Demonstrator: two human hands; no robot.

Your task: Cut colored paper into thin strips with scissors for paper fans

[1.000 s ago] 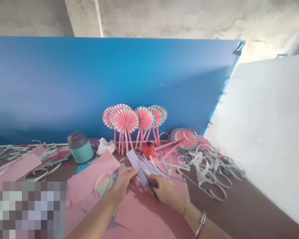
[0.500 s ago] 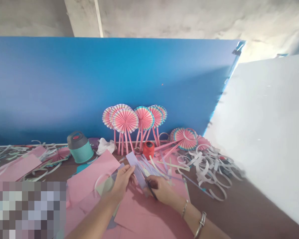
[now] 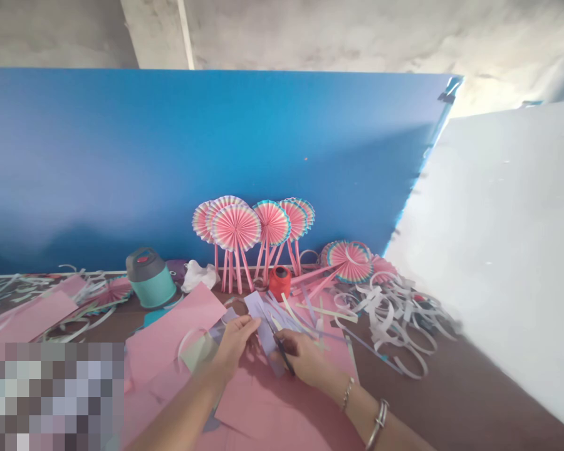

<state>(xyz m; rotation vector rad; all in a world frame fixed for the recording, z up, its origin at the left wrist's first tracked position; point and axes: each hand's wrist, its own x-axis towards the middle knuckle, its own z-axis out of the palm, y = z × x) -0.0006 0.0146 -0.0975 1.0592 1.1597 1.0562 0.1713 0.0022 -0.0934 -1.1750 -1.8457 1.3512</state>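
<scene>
My left hand pinches the left edge of a lavender paper strip between thumb and fingers. In my right hand is a pair of dark-handled scissors, its blades pointing up and away along the strip's right side. Beneath both hands lie sheets of pink paper. Just beyond the strip, narrow lavender and pale green cut strips lie loosely. A red spool of thread stands behind them.
Pleated pink paper fans stand against the blue board; another fan lies to the right. Curled white paper strips heap at the right. A teal jug with a grey lid and crumpled white material stand left of centre.
The lavender strip and my left hand have shifted slightly to the right. The scissors' blades now show longer along the strip. My right hand has barely moved.
</scene>
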